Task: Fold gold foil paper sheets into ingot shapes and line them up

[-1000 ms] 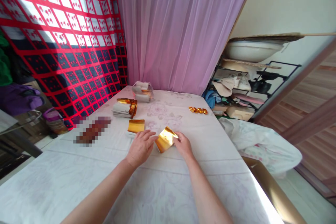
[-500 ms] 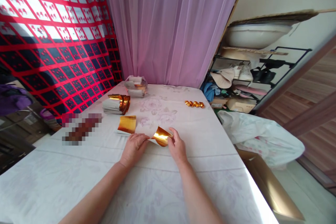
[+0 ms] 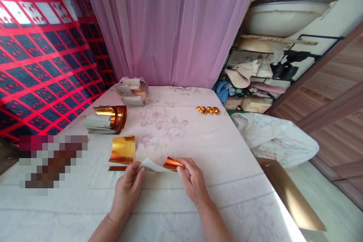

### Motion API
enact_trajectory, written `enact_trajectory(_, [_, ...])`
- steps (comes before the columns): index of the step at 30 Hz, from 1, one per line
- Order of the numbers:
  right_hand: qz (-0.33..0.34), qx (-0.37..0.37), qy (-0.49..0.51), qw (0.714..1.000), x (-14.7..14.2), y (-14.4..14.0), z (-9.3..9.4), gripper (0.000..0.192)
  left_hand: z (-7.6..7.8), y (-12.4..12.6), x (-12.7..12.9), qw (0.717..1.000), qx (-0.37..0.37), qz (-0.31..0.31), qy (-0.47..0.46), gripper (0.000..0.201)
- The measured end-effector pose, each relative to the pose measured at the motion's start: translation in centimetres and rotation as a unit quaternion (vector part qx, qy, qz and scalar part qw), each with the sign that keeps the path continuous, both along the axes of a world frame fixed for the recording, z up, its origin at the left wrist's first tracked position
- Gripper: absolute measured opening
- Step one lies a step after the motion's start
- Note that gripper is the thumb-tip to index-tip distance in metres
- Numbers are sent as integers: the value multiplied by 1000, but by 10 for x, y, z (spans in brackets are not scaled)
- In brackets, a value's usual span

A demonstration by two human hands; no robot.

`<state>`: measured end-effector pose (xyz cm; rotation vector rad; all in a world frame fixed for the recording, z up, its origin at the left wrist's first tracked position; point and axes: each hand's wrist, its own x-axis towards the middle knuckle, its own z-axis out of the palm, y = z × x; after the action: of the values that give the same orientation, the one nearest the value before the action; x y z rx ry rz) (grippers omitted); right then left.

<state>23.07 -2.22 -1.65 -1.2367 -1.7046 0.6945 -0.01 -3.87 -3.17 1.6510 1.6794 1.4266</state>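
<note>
Between my two hands is a sheet of gold foil paper (image 3: 155, 165), its pale back showing on the left and its shiny gold face curling over on the right. My left hand (image 3: 129, 183) pinches the left edge between thumb and fingers. At the right end, my right hand (image 3: 194, 179) grips the curled gold part. Just beyond my left hand lies a curved gold sheet (image 3: 123, 149), with a narrow gold strip (image 3: 116, 168) in front of it. Farther back on the left sits a stack of gold foil papers (image 3: 106, 121), with grey-white backs.
Folded gold pieces (image 3: 208, 110) stand in a row at the table's far right. A clear plastic bag (image 3: 132, 92) with papers sits at the back left. A blurred patch (image 3: 53, 164) covers something at left. An open cardboard box (image 3: 292, 193) is beyond the right edge.
The held sheet has turned so its pale back shows on the left. My left hand has shifted from lying over the sheet's edge to pinching it. The view has moved closer.
</note>
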Motion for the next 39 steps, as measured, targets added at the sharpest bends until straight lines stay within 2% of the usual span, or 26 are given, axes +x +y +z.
enact_trajectory(4, [-3, 19, -16, 1000, 0, -4, 1, 28, 2, 1, 2, 999, -18, 3, -50, 21])
enact_trajectory(6, [-22, 28, -29, 999, -1, -4, -3, 17, 5, 2, 3, 997, -30, 1, -73, 22])
enact_trajectory(9, [-40, 18, -40, 998, -2, -3, -10, 21, 11, 7, 5, 995, -50, -4, -89, 26])
enact_trajectory(13, [-64, -9, -29, 998, -3, -3, -14, 27, 13, 26, 5, 995, -77, -23, -58, 29])
enact_trajectory(19, [-55, 8, -21, 998, -13, -9, -7, 37, 14, 63, 9, 997, -70, -34, -16, 29])
enact_trajectory(26, [-28, -49, 106, 993, -27, -19, -7, 30, 32, 83, 19, 998, -45, -34, 29, 32])
enact_trajectory(30, [-54, -40, 102, 993, -29, -19, -8, 21, 34, 86, 19, 995, -36, -51, 73, 35])
enact_trajectory(34, [-84, -42, 46, 995, -27, -16, -7, 22, 30, 73, 15, 989, -10, -88, 115, 38])
enact_trajectory(36, [-91, -57, 25, 994, -26, -14, -6, 24, 28, 58, 12, 982, 11, -123, 143, 31])
enact_trajectory(39, [-91, -73, -1, 993, -24, -14, -5, 25, 24, 33, 8, 927, 48, -265, 263, 28])
